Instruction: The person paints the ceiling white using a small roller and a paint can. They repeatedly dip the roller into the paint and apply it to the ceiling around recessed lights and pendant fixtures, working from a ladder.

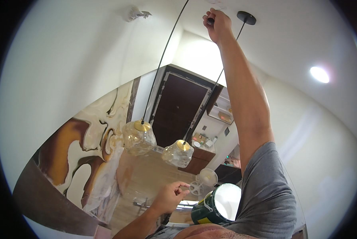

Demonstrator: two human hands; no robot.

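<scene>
My right hand (216, 24) is raised to the white ceiling, closed on a dark-handled tool (211, 21) whose far end is hidden. Beside it is a black round lamp mount (246, 17), with a cord running down. My left hand (172, 196) is low in the middle, fingers loosely bent, thumb and index apart, with nothing visible between them. Two glass pendant lamps with brass caps, a larger one (139, 139) and a smaller one (177, 154), hang on black cords below the ceiling. A green bucket of white material (206, 211) stands below, near my left hand.
A lit downlight (319, 74) is at right, a small white fitting (138, 14) at upper left. Far below are a dark door (174, 103), shelves (218, 109), a wooden cabinet (196, 161) and a white fan (208, 177). A marbled brown-and-gold wall panel (73, 155) fills the lower left.
</scene>
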